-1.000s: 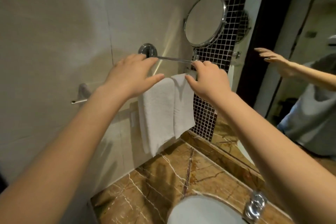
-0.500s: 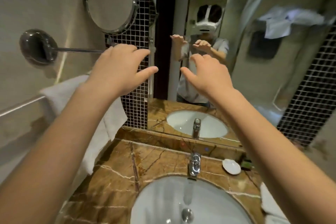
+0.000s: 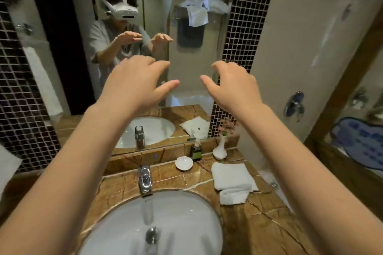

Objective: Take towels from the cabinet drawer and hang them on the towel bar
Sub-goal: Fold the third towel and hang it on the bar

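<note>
**Both hands empty, one folded towel waiting on the bench**

Your left hand [image 3: 132, 83] and right hand [image 3: 234, 87] hover side by side in front of the mirror [image 3: 192, 80], fingers loosely spread; each grip is released and holds nothing. The folded towel [image 3: 231, 174] lies on the bench [image 3: 261, 225] to the right of the sink [image 3: 186, 213], with a rolled piece at its near end. The towel bar and the cabinet drawer are both out of view, so you cannot confirm here what already hangs; a white cloth corner [image 3: 8, 163] at the left edge may be a hung towel, but that is a guess. I judge that at least the folded one is left to hang.

Room to move: the air above the sink is open. Behind the towel stand a small dish [image 3: 184, 163], a dark bottle [image 3: 195, 151] and a white vase [image 3: 220, 149], close together, so reach from the front. The towel sits near the bench's right edge, and the wall rises close beyond it; the faucet [image 3: 145, 178] stands to the left.
</note>
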`<state>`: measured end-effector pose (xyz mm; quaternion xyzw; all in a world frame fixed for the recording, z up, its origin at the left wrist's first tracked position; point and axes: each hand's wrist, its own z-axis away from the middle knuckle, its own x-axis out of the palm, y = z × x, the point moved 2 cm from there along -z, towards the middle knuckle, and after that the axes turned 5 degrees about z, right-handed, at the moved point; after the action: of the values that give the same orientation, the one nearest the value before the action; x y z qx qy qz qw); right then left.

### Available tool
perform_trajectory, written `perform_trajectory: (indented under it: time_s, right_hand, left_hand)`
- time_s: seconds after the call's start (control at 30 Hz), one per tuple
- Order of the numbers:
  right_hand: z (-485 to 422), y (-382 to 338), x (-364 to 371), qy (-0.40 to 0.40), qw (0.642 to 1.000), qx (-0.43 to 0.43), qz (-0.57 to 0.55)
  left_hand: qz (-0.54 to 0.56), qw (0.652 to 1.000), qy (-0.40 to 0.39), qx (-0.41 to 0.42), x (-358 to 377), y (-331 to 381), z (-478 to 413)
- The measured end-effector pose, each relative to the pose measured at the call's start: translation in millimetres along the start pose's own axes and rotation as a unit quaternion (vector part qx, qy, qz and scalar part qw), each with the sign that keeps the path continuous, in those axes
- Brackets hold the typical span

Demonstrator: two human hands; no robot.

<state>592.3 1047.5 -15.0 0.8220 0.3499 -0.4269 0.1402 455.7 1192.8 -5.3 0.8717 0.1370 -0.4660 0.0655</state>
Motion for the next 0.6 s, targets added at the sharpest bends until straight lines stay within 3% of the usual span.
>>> perform_trajectory:
  time_s: [0.6]
  right_hand:
    - [57.7,181.0,30.7,-0.013,0.99,0.129,0.06]
  left_hand:
    - [0.114,0.986,-0.011,0.125,121.2,155.2,-57.1]
